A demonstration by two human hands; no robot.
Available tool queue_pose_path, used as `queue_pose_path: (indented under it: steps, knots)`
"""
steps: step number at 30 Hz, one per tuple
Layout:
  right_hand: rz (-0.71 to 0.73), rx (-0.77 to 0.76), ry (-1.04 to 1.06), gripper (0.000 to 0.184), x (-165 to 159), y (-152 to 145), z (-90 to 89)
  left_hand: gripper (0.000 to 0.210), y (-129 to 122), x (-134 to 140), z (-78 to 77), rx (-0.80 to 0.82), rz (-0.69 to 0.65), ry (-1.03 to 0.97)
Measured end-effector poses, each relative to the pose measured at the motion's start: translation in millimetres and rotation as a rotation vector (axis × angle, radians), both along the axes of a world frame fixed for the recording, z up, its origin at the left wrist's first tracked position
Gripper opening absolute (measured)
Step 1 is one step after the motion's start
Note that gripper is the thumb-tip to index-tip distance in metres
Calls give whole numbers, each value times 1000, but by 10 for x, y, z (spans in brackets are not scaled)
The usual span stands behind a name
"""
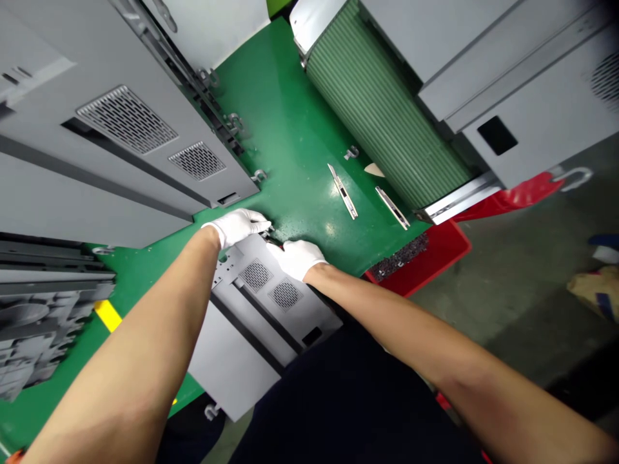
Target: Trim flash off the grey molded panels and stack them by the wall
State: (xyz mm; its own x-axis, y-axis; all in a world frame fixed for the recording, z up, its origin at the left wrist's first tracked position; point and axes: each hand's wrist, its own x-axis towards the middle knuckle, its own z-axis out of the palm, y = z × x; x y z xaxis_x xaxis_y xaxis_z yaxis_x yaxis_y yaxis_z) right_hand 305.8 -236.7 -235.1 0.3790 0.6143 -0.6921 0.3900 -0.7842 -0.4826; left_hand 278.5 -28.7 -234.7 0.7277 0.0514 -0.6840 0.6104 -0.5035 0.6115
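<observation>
The left hand [242,227] and the right hand [297,258], both white-gloved, are at the twelve o'clock edge of a grey panel [258,324]. From them, two knives [343,192] lie at two o'clock, a red bin [440,258] at three.

My left forearm [159,322], bare, reaches in from between 7 and 8 o'clock; my right forearm [387,316], also bare, from 4. My left hand [239,227], gloved in white, points toward 3, fingers [257,223] bent. My gloved right hand [297,259] sits near it, pointing toward 10, its grip partly hidden.
</observation>
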Motion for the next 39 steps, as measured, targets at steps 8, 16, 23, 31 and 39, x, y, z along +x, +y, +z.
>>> queue_pose_path:
  steps: [8, 16, 23, 31, 39]
  knots:
    - [6, 23, 21, 82, 30, -36, -42, 41, 72, -3, 42, -61, -82, 50]
    - [12, 6, -4, 79, 24, 25, -48, 44, 36, 14, 21, -161, 70, 100]
    - [64, 39, -20, 83, 82, 30, -45, 39, 21, 11, 4, -156, 154, 94]
    - [16, 21, 5, 78, 88, 8, -19, 26, -37, 25, 118, -94, 142, 78]
    - [-26, 10, -9, 72, 22, 78, 21, 30, 24, -77, 8, -211, 220, 57]
